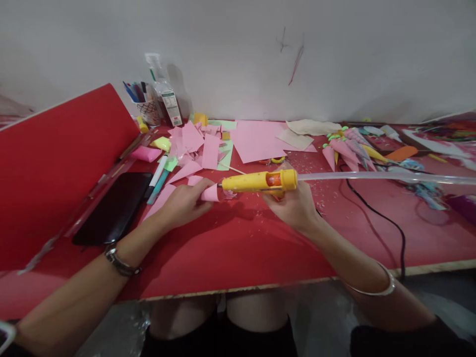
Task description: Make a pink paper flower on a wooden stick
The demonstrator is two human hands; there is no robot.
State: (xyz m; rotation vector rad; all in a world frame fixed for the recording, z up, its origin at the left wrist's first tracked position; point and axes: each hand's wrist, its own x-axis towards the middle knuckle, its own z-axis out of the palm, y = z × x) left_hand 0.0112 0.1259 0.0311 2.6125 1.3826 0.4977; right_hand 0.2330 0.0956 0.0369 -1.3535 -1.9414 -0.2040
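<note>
My right hand (293, 204) is closed around the handle of a yellow glue gun (260, 181), with a long clear glue stick (383, 176) sticking out of its back toward the right. The gun's nozzle points left at a small pink paper cone (210, 193). My left hand (184, 203) pinches that cone just above the red table (238, 253). A metal watch sits on my left wrist and a bangle on my right forearm.
Pink paper scraps (201, 144) and a large pink sheet (258, 140) lie behind the hands. A black phone (115, 208), markers, a pen cup (148, 110) and a bottle (165, 91) are at the left. A red board (55, 163) leans left. Finished cones (347, 146) and a black cord (375, 214) lie right.
</note>
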